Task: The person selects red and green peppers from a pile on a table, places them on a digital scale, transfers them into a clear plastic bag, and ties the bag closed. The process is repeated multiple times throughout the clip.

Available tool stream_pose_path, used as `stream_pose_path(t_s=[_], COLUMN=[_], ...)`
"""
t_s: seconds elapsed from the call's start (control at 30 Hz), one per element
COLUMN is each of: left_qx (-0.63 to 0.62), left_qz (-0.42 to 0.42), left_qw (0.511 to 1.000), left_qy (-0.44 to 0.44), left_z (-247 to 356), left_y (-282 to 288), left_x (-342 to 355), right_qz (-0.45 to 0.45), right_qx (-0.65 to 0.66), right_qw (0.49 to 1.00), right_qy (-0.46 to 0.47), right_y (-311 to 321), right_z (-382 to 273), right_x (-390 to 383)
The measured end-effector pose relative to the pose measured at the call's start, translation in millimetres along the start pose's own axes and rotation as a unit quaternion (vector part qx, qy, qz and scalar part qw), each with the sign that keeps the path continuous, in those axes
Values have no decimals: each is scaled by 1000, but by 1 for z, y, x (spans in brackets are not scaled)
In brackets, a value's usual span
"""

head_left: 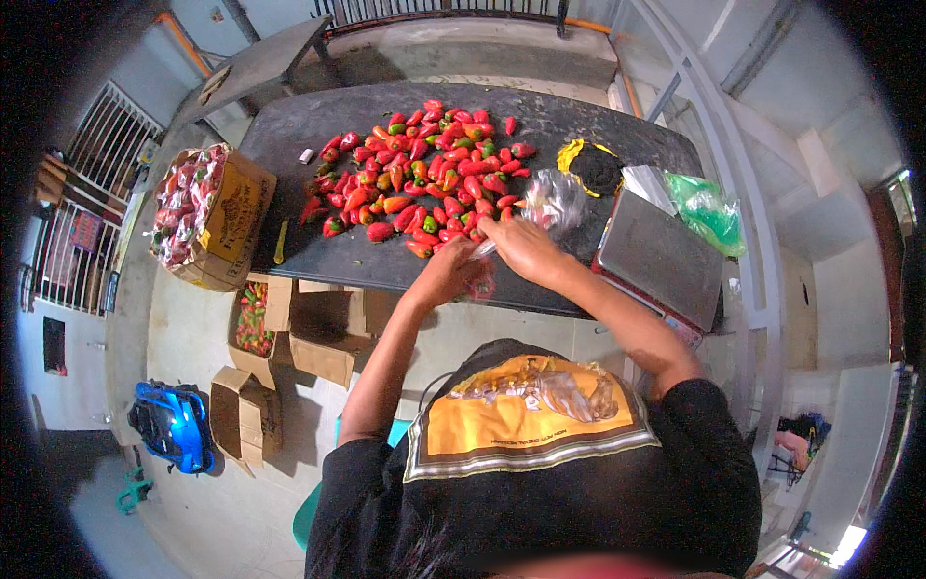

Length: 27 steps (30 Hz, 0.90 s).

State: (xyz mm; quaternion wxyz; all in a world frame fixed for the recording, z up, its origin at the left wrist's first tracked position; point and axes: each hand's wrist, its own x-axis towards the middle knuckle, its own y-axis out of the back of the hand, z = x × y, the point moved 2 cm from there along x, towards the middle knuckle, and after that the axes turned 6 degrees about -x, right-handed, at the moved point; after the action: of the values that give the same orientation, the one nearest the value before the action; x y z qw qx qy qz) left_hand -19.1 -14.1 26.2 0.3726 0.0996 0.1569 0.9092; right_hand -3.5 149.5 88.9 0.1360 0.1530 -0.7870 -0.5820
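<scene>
Two hands [449, 274]; dozens of peppers [381, 232]; one scale [664, 253]; one backpack [174, 427]; perhaps four cartons [231, 227], partly hidden.

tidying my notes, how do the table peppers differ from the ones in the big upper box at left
The table peppers lie loose, while the boxed peppers sit in clear plastic. The table peppers spread across the dark tabletop; the boxed peppers are heaped in a cardboard box. Both lots look mostly red.
</scene>
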Motion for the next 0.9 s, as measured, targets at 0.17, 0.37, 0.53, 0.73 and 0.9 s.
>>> stream_pose_path(t_s=[0.17, 0.37, 0.53, 0.73, 0.9], left_qx=[174, 118, -187, -272, -223], left_qz=[8, 31, -25, -110, -91], left_qw=[972, 992, 979, 947, 955], left_qy=[-157, 41, 78, 128, 174], left_z=[52, 69, 54, 40, 42], left_y=[23, 34, 20, 7, 6], left_x=[-4, -7, -3, -3, -3], right_qz=[8, -125, -18, 39, 40], right_qx=[182, 516, 450, 302, 237], right_qw=[983, 847, 892, 953, 971], right_qy=[39, -16, 35, 15, 5], right_y=[-29, -6, -19, -19, -12], right_z=[15, 8, 15, 23, 21], right_x=[-16, -22, -27, -30, -33])
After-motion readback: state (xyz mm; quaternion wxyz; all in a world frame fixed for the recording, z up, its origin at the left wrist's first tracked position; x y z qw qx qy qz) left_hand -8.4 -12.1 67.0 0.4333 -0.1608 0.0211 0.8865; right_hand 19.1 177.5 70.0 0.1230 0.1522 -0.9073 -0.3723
